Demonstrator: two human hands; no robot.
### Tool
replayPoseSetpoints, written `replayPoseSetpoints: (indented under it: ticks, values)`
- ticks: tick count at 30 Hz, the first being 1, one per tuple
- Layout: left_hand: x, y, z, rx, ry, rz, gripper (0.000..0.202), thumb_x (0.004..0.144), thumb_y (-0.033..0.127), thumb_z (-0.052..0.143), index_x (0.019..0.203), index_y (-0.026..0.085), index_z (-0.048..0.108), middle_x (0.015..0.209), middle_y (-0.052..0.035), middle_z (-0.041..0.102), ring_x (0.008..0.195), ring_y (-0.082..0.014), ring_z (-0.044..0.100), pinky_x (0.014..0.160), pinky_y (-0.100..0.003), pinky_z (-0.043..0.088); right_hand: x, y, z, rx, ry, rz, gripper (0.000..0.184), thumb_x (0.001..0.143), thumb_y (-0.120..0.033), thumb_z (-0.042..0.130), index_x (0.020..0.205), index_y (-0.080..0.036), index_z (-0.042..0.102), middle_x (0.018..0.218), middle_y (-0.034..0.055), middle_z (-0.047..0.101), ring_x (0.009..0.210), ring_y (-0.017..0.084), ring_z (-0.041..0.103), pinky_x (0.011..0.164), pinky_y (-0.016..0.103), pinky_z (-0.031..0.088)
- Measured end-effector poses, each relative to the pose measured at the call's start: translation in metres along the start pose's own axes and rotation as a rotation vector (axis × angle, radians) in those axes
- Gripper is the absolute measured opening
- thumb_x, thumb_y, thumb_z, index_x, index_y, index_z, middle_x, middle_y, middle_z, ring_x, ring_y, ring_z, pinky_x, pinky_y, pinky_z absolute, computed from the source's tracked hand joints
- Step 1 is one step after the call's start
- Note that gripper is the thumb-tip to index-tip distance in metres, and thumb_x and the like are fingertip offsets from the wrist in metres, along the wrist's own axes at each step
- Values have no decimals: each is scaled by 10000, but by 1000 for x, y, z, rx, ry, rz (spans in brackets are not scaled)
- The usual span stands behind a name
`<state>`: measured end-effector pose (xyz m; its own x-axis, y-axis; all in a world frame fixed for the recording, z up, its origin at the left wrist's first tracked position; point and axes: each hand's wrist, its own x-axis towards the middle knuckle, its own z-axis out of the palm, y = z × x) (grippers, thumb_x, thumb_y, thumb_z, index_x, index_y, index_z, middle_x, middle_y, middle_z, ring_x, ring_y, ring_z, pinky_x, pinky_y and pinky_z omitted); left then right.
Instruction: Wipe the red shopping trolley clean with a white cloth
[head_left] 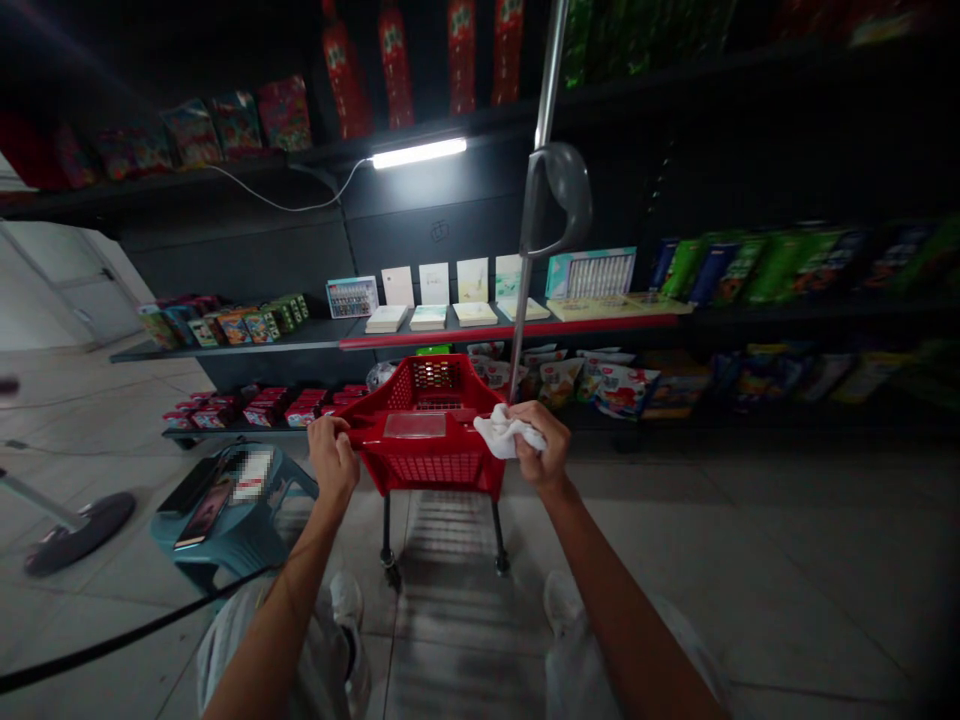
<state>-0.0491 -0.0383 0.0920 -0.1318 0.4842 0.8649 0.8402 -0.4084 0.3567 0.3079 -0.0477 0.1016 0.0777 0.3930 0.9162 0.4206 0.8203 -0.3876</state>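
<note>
A small red shopping cart point(424, 466) stands on the floor in front of me, its handle side towards me. Around the left end of its handle, my left hand point(333, 457) is closed. My right hand point(543, 443) is closed on a white cloth point(508, 434) at the right end of the handle. The cloth is bunched up and touches the cart there. A metal pole point(523, 290) with a grey looped holder point(566, 200) rises from the cart's right side. Whether my right fingers also grip the handle, I cannot tell.
Dark shelves ahead carry books point(475, 313), boxed sets, snack bags point(626, 388) and red bottles point(463, 60). A lit tube lamp point(418, 153) hangs under the upper shelf. At left are a blue-green stool point(274, 520) with flat devices on it and a round pole base point(82, 535).
</note>
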Motion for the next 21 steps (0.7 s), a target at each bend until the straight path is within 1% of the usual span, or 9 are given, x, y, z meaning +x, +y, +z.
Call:
replayPoseSetpoints:
  ticks: [3, 6, 8, 9, 10, 14, 17, 19, 21]
  values:
    - [6, -1, -1, 57, -26, -28, 177, 939, 210, 376, 892, 231, 545, 965, -107, 626, 995, -280, 558, 967, -454, 441, -3, -6, 11, -7, 14, -4, 201, 886, -431, 519, 872, -244, 591, 826, 50, 657, 747, 230, 649, 685, 365, 515]
    - [14, 4, -3, 110, -55, -33, 212, 881, 153, 405, 955, 225, 589, 1079, -112, 671, 1137, -307, 573, 1131, -562, 366, -7, -13, 23, -8, 10, 0, 182, 882, -428, 520, 886, -253, 573, 814, 44, 645, 734, 230, 645, 676, 364, 514]
    - [20, 15, -4, 100, -72, 4, 275, 861, 124, 438, 1040, 230, 619, 1181, -103, 685, 1247, -316, 560, 1218, -632, 261, -9, -18, 30, -13, 5, -7, 164, 881, -414, 524, 908, -259, 569, 829, 44, 645, 748, 233, 651, 682, 364, 519]
    - [22, 22, -5, 75, -90, 40, 302, 866, 118, 453, 1083, 234, 629, 1222, -98, 686, 1287, -313, 554, 1245, -639, 230, -10, -21, 34, -16, 2, -13, 153, 880, -402, 528, 921, -260, 569, 841, 45, 646, 761, 234, 655, 691, 365, 522]
    - [24, 31, -5, 42, -118, 83, 312, 881, 126, 469, 1122, 235, 635, 1254, -99, 685, 1307, -306, 555, 1259, -625, 234, -11, -25, 37, -18, -6, -19, 141, 879, -386, 534, 934, -261, 570, 857, 46, 649, 778, 235, 658, 703, 367, 526]
    - [24, 71, -5, -49, -267, 199, 322, 942, 203, 507, 1235, 231, 637, 1338, -108, 678, 1313, -287, 579, 1230, -550, 352, -12, -44, 48, -11, -74, -58, 121, 873, -308, 567, 985, -260, 568, 936, 62, 660, 871, 247, 661, 766, 384, 541]
    - [18, 92, -1, -55, -353, 258, 339, 914, 166, 494, 1192, 238, 674, 1360, -94, 690, 1331, -286, 575, 1167, -531, 397, -13, -58, 57, -3, -107, -85, 161, 872, -289, 564, 1031, -262, 574, 1019, 87, 672, 959, 272, 662, 829, 426, 552]
    - [13, 97, 2, -38, -383, 271, 321, 906, 143, 462, 1088, 246, 704, 1244, -73, 747, 1293, -282, 605, 1127, -538, 390, -16, -64, 63, 1, -130, -95, 191, 865, -297, 566, 1052, -261, 580, 1059, 99, 674, 993, 284, 657, 859, 450, 554]
    - [11, 94, 4, -37, -371, 264, 306, 903, 136, 432, 982, 246, 707, 1082, -55, 783, 1227, -276, 644, 1093, -539, 377, -20, -66, 69, 8, -159, -103, 225, 857, -300, 575, 1079, -261, 584, 1088, 104, 676, 1023, 290, 651, 890, 464, 556]
